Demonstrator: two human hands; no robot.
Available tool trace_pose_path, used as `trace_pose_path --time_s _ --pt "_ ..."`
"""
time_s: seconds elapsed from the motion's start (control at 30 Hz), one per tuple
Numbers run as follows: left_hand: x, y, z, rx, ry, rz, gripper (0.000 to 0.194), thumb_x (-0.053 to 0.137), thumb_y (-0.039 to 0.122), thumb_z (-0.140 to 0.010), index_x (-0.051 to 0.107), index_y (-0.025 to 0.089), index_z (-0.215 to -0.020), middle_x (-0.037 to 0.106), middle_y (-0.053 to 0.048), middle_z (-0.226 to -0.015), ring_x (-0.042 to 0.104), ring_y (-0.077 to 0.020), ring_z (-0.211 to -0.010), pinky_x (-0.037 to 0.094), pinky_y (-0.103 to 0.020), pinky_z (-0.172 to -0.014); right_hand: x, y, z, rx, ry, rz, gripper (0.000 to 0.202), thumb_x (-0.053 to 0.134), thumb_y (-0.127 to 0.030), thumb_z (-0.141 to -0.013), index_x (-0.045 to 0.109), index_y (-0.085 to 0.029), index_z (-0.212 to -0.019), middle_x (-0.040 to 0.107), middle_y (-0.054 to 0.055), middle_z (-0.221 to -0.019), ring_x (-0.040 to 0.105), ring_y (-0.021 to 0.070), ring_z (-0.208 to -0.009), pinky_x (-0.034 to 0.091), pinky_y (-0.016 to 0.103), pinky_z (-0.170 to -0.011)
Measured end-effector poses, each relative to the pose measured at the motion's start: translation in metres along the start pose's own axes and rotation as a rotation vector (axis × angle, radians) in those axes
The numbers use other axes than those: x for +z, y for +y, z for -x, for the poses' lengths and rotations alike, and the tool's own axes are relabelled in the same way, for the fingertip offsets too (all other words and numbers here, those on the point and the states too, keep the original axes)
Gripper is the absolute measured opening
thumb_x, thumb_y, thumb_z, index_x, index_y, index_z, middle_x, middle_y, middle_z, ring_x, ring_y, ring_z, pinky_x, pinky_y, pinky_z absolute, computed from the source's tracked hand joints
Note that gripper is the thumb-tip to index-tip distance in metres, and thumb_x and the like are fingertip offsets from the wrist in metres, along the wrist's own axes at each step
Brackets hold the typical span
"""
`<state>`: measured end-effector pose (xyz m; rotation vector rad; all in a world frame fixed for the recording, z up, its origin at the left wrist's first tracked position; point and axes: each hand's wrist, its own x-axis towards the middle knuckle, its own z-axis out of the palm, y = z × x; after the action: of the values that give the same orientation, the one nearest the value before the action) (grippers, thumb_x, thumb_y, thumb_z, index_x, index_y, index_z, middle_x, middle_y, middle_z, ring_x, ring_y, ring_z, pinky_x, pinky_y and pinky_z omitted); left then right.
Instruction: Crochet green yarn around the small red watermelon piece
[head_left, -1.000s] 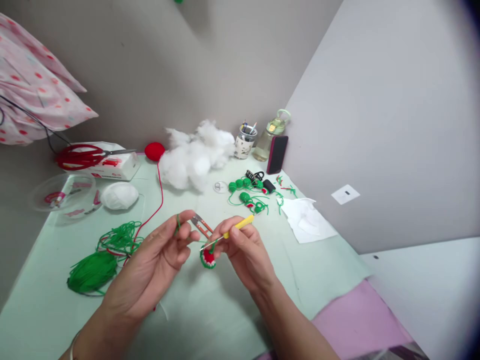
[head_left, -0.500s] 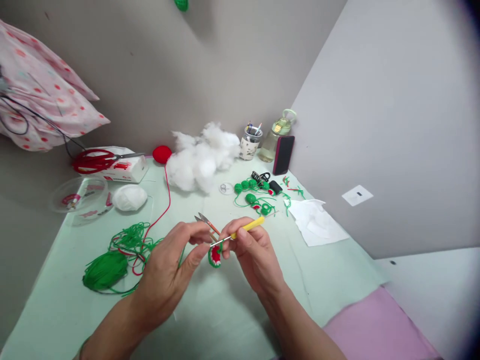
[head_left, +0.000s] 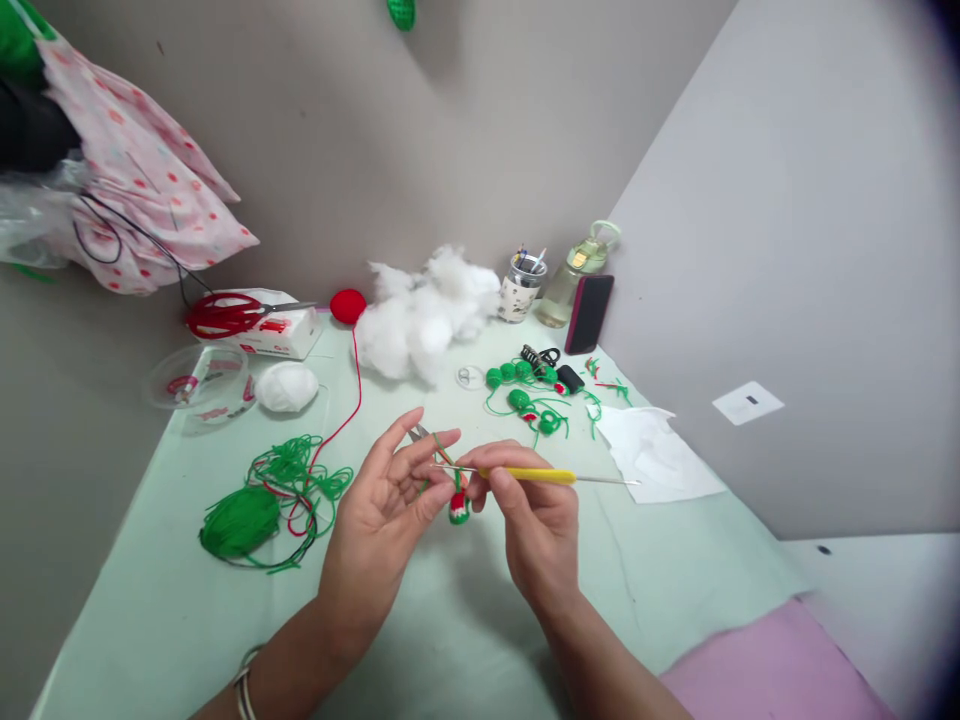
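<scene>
My right hand (head_left: pixel 536 520) grips the yellow handle of a crochet hook (head_left: pixel 536 475), whose thin metal tip points left toward my other hand. Between thumb and fingers, my left hand (head_left: pixel 390 505) pinches the small green, red and white crocheted piece (head_left: pixel 459 505), which hangs just below the hook. Green yarn runs over the raised left fingers to the hook tip. Small scissors (head_left: pixel 421 434) lie behind the hands, partly hidden by them. To the left sits a green yarn ball (head_left: pixel 240 522) with loose green and red strands beside it.
White stuffing (head_left: pixel 427 320), a red yarn ball (head_left: pixel 348 307) and a cup of pens (head_left: pixel 522 290) stand at the back. Green crocheted balls (head_left: pixel 517 398) lie right of centre, near a phone (head_left: pixel 589 315) and white paper (head_left: pixel 660 455). Red scissors (head_left: pixel 225 315) rest on a box at the left.
The view has shifted left, so things appear further right. The hook has turned nearly level, its rear metal end now showing. My left fingers are raised and more spread.
</scene>
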<state>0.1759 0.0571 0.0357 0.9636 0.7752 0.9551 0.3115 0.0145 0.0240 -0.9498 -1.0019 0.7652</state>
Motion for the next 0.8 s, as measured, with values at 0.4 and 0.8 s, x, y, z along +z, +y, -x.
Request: trace_pose_path --time_s 0.4,0.8 --pt "-0.002 -0.002 -0.002 -0.099 0.006 0.081 0.06 0.077 0.026 -0.083 0.052 0.024 -0.138 0.067 -0.008 -0.131 0.068 -0.02 -0.106 0.057 -0.031 -0.09 0.0 0.0 0.01 -0.297 -0.11 0.36 0.034 0.051 -0.003 -0.094 0.068 -0.023 -0.116 0.072 0.007 -0.103 0.067 0.0185 -0.092 0.058 0.035 -0.076" --pt "0.001 0.004 0.001 -0.305 -0.016 0.276 0.058 0.076 0.028 -0.085 0.055 0.024 -0.139 0.062 -0.008 -0.141 0.056 -0.0229 -0.13 0.05 -0.028 -0.098 0.0 0.004 0.017 -0.701 -0.134 0.966 0.042 0.06 -0.004 -0.091 0.067 -0.025 -0.126 0.069 0.008 -0.108 0.067 0.0195 -0.098 0.06 0.032 -0.08"
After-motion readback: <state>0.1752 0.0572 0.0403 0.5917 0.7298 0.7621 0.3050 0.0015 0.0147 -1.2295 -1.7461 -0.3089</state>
